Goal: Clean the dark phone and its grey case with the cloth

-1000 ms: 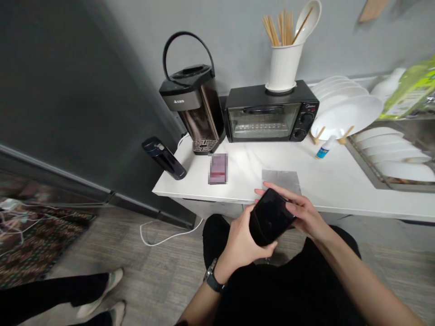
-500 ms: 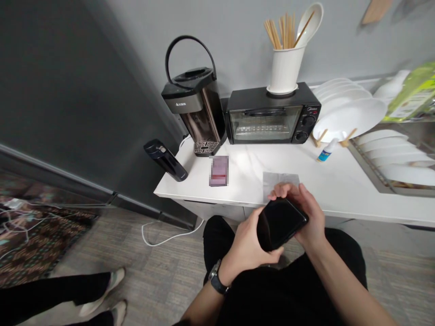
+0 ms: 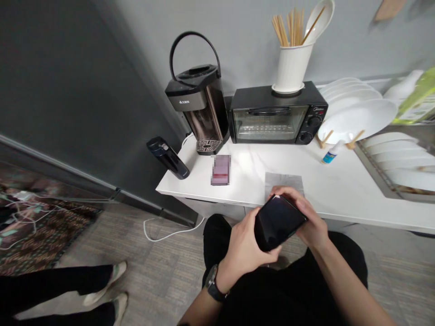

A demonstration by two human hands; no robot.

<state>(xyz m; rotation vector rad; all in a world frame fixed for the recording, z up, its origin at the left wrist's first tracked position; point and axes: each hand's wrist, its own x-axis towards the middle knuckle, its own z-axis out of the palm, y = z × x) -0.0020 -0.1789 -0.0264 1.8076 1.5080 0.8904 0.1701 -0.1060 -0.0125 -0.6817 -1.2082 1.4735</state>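
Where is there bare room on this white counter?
Bare counter shows between the pixelated purple item and the grey sheet, and right of that sheet, in front of the small bottle. The back is crowded with dispenser, oven and plates; the right hand blocks part of the sheet.

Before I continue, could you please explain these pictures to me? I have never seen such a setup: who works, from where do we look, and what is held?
No robot is at work here, only two bare hands. You look through one camera worn on the head, facing forward and down. The left hand grips a black, phone-like device; the right hand is at its other side. On the white counter lie a grey sheet and a pixelated item that I cannot identify. Behind them stand a water dispenser and a small oven.
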